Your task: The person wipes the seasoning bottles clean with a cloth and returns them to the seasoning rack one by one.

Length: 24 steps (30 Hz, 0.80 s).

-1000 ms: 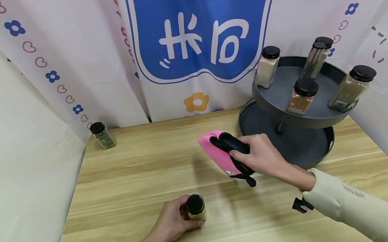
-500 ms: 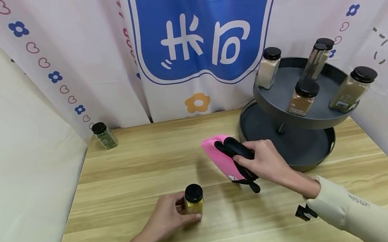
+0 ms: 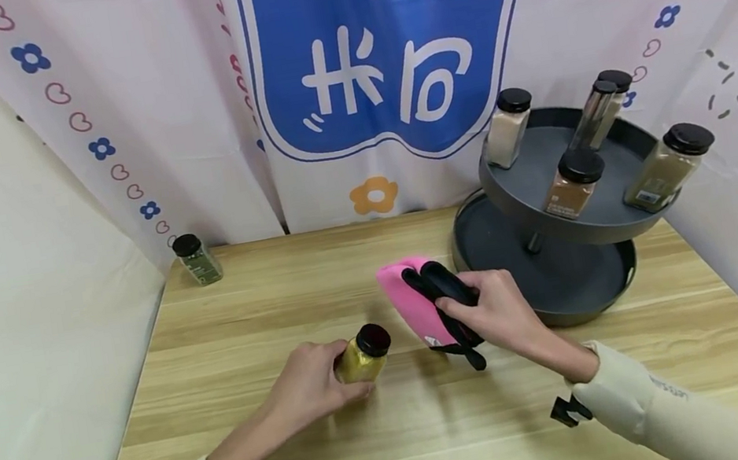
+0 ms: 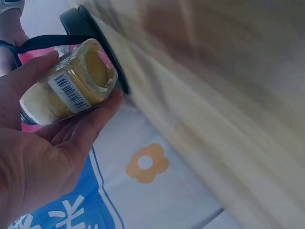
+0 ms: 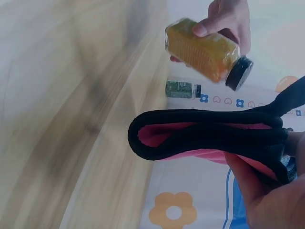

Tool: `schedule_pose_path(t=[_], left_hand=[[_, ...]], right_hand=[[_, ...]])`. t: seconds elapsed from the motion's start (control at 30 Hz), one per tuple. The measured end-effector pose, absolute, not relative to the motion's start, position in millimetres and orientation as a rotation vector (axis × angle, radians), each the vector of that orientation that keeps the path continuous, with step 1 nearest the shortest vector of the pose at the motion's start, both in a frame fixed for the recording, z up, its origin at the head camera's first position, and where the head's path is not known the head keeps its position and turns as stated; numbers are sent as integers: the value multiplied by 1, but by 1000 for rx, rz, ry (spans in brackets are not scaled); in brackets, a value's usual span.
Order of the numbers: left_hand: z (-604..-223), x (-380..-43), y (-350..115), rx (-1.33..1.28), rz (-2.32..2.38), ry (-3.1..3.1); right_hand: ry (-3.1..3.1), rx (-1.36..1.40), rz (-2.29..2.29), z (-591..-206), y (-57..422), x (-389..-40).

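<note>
My left hand (image 3: 313, 385) grips a square spice jar of yellow powder (image 3: 358, 359) with a black lid, tilted and raised off the table. Its barcode label and clear base face the left wrist view, where fingers and thumb wrap its sides. Between the thumb and fingers of my right hand (image 3: 499, 310) is a folded pink cloth (image 3: 409, 307) with thick black edging, held above the table just right of the jar. In the right wrist view, the cloth's folded black edge (image 5: 205, 119) lies below the jar, apart from it.
A two-tier dark grey round rack (image 3: 556, 234) stands at the back right, with several black-lidded jars on its upper tier. A jar of green herbs (image 3: 198, 259) stands at the table's back left corner. A printed curtain (image 3: 203, 127) hangs behind the wooden table (image 3: 245, 312).
The left hand has lifted the yellow jar off the table, away from me, and tipped its lid rightward. The right hand and pink cloth have shifted only slightly.
</note>
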<state>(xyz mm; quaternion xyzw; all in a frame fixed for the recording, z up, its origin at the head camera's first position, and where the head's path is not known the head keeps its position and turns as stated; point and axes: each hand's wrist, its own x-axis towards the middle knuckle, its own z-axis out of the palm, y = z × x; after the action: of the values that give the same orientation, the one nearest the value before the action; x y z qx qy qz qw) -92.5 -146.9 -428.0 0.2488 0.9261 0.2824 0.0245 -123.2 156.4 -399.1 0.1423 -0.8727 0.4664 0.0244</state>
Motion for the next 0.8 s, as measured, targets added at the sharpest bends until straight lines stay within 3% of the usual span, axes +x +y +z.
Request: schedule_pose_path(t=[0.8], left_hand=[[-397,-114,-131,865,584,2808]], right_hand=[[-2379,424,1749,-417,115,-98]])
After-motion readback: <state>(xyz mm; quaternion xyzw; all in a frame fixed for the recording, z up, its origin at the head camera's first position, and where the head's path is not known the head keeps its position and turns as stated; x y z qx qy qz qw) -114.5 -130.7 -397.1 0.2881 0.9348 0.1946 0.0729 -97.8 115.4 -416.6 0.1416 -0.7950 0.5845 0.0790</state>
